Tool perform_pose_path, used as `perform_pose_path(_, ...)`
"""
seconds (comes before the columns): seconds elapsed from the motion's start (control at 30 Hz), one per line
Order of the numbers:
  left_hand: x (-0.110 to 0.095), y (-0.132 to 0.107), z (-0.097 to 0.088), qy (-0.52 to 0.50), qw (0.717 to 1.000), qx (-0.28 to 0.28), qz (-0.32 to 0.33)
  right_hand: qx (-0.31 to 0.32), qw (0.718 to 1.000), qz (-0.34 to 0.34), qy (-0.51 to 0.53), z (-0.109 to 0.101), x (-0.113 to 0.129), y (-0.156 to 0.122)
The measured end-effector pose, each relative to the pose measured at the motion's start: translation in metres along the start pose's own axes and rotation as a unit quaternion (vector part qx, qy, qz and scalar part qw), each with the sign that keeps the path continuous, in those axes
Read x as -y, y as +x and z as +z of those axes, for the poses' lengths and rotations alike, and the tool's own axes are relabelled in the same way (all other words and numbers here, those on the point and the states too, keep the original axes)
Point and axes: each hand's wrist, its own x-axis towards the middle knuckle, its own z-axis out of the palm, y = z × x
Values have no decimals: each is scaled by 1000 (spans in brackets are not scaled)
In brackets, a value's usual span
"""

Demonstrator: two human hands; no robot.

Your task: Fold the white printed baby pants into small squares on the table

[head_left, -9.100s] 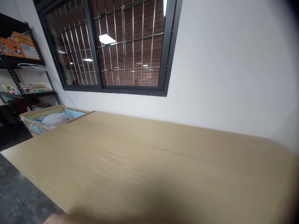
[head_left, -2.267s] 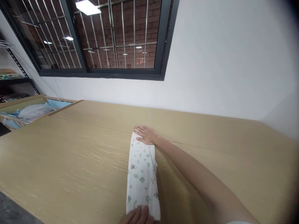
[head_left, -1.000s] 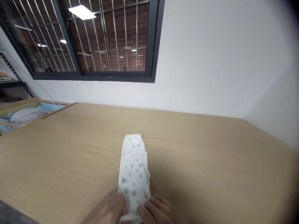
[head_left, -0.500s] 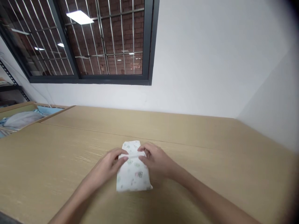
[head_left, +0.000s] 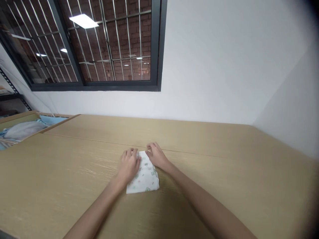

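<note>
Hiding part of folded cloth (head_left: 146, 181) — parted left fingers (head_left: 129, 153), parted right fingers (head_left: 152, 145) — blue-lined crate (head_left: 62, 122) leftward.

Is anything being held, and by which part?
The left hand and right hand touch the folded cloth near its far end; whether they grip it can't be told.

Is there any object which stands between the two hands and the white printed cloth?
Nothing visible stands in the way: the left hand lies over the left side of the white printed cloth, and the right hand is at its far right corner.
</note>
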Motion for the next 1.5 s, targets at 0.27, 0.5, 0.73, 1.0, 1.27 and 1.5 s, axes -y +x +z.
perform_pose_path(0.27,-24,-141,57,156,978,-67,125,197,926,-322,-14,-5,79,-62)
perform_pose_path(0.5,-12,-157,92,175,975,-97,97,276,897,-346,-12,34,61,-76)
perform_pose_path(0.73,-11,-156,99,193,968,-138,79,237,910,-322,-109,36,27,-48)
perform_pose_path(1.0,-7,-157,95,196,964,-145,103,234,920,-275,-149,27,-7,1)
perform_pose_path(1.27,-14,-155,90,211,964,-137,88,183,930,-277,-161,20,-16,12)
perform_pose_path(1.5,4,-126,40,199,963,-62,172,116,948,-237,-179,-11,11,-29)
